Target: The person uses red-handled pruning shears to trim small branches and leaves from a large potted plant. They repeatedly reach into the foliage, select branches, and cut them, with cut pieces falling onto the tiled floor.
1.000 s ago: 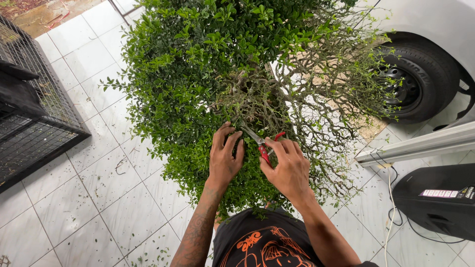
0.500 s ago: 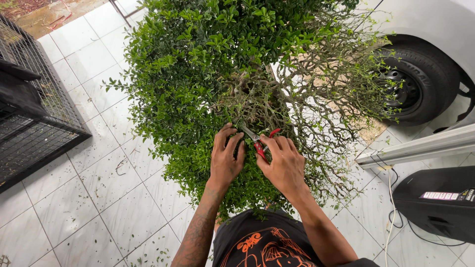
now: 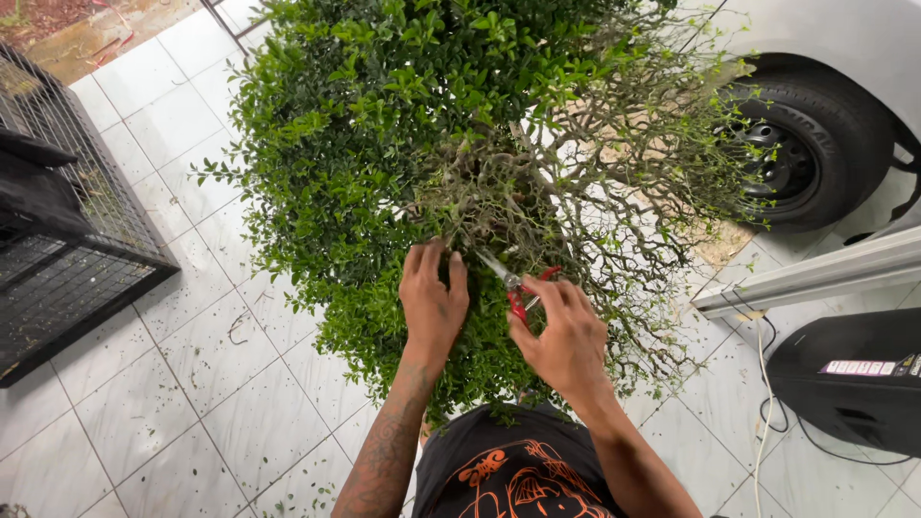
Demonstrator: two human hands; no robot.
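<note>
A dense green bush (image 3: 384, 125) fills the middle of the view, its right side stripped to bare grey twigs (image 3: 614, 192). My right hand (image 3: 566, 341) grips red-handled pruning shears (image 3: 515, 285), the blades pointing up-left into the woody centre of the bush. My left hand (image 3: 432, 297) rests flat against the foliage just left of the blades, fingers spread and pressing the leaves. My dark shirt with an orange print (image 3: 508, 470) shows at the bottom.
A black wire cage (image 3: 58, 249) stands at the left on the white tiled floor (image 3: 173, 384), which is strewn with leaf clippings. A car wheel (image 3: 801, 153) is at the upper right. A black device (image 3: 849, 384) with cables lies at the lower right.
Both hands have stayed at the bush's centre; the shears have shifted slightly up-left into the twigs, and my left hand has spread a little wider on the leaves.
</note>
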